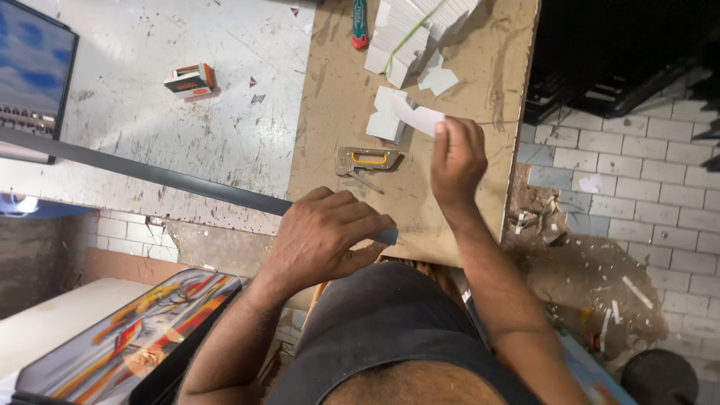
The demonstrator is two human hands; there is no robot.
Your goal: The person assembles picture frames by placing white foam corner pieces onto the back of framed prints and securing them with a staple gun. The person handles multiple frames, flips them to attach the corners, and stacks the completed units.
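- The left hand (326, 236) is clamped down over the near end of a long dark strip (150, 174), fingers curled round it and pressing it against the brown board (330, 97).
- That strip runs off to the left, out across the scuffed grey table (150, 45) towards a framed picture (34, 75) at the edge.
- The right hand (456, 161) is up by the far side of the board, thumb and fingers pinching a small white card piece (420, 118) just lifted off, or still over, a little heap of white cards (386, 120).
- Between the two hands lies a metal staple gun (367, 160) with a yellow grip, touched by neither hand.
- Further back sits a bigger stack of white cards (409, 30) bound with a green band, and a green-handled knife (360, 22) beside it.
- An orange and white small box (191, 79) rests on the grey table, well apart from the work.
- My read: this is the fetching step, with one hand steadying the strip and the other bringing a card piece.
- The next move would call for carrying the card to the held end without letting the strip slide, with the staple gun within easy reach.
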